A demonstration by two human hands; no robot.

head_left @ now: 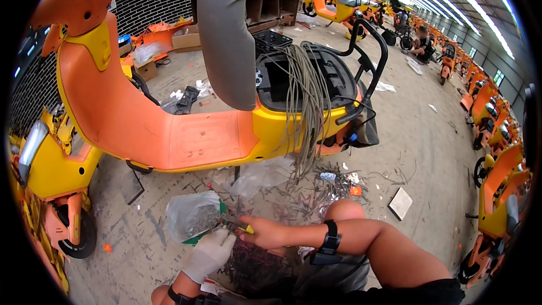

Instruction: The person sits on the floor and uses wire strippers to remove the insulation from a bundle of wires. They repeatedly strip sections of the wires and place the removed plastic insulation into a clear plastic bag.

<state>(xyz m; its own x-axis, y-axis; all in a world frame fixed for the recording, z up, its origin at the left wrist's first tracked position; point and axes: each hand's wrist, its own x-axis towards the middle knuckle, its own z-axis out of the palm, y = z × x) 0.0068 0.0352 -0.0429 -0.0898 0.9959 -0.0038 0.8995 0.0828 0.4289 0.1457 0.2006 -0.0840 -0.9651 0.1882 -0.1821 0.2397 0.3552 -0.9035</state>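
My left hand [212, 255], in a pale work glove, is closed with its fingers pinched together; what lies in them is too small to make out. Just right of it, my bare right hand [264, 232] grips a yellow-handled tool [247, 228], probably pliers or cutters, its head close to the left fingertips. Both hands are beside a clear plastic bag [183, 212] holding a greyish mass of small bits, with a green edge near its mouth. Below the hands, dark and reddish wire pieces [257, 265] lie heaped between my legs. A bundle of grey cables [305, 90] drapes over the scooter's open seat compartment.
An orange and yellow scooter [200, 135] stands across in front, its grey seat [228, 39] raised. Wire scraps [333, 186] and a pale square slab [400, 203] lie on the floor. More scooters [497, 186] line the right; another person [421, 45] sits far off.
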